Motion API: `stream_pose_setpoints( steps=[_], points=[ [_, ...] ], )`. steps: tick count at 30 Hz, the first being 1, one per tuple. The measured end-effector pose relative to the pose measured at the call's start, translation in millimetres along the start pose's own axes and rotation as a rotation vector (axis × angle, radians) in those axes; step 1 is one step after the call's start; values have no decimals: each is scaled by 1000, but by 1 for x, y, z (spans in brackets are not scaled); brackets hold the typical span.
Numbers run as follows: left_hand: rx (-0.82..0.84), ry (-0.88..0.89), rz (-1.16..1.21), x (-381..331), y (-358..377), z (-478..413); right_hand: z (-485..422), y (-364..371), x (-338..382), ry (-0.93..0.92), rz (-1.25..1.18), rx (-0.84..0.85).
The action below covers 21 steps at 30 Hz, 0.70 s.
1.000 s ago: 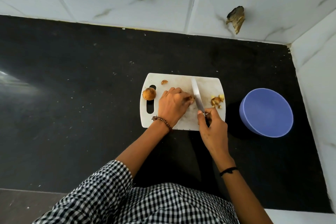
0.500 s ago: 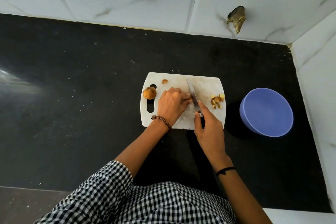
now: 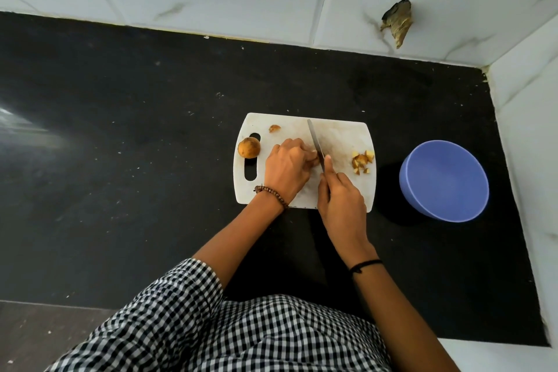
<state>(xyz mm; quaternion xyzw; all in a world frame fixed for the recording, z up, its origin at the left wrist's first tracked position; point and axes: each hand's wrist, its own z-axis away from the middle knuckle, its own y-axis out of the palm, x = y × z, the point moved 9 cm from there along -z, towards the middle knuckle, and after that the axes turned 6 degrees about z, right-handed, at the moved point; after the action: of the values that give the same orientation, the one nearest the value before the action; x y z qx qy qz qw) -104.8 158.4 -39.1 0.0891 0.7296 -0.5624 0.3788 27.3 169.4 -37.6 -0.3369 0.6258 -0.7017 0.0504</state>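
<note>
A white cutting board (image 3: 341, 133) lies on the black counter. My left hand (image 3: 288, 167) curls over a piece of potato at the board's middle; the piece is almost wholly hidden under the fingers. My right hand (image 3: 339, 199) grips a knife (image 3: 315, 142), index finger laid along the blade's spine, the blade standing right against my left fingertips. A whole small brown potato (image 3: 249, 147) sits by the board's handle slot. Several cut potato chunks (image 3: 362, 160) lie near the right edge, and one small scrap (image 3: 274, 128) lies near the far edge.
An empty blue bowl (image 3: 444, 181) stands on the black counter (image 3: 120, 145) to the right of the board. White marble-tiled walls close the back and right sides, with a brown dried clump (image 3: 398, 21) stuck on the back wall.
The knife has swung left from beside the cut chunks to my left fingertips, and my right hand has followed it toward the board's middle. My left hand has stayed in place.
</note>
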Motion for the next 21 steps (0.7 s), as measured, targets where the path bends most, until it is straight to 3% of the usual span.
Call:
stream_pose_setpoints(
  steps=[10, 21],
  points=[
    [2, -37, 57, 3, 0, -2, -13, 5, 3, 51, 62, 87],
    [13, -100, 127, 11, 5, -3, 41, -13, -11, 49, 61, 112]
  ],
)
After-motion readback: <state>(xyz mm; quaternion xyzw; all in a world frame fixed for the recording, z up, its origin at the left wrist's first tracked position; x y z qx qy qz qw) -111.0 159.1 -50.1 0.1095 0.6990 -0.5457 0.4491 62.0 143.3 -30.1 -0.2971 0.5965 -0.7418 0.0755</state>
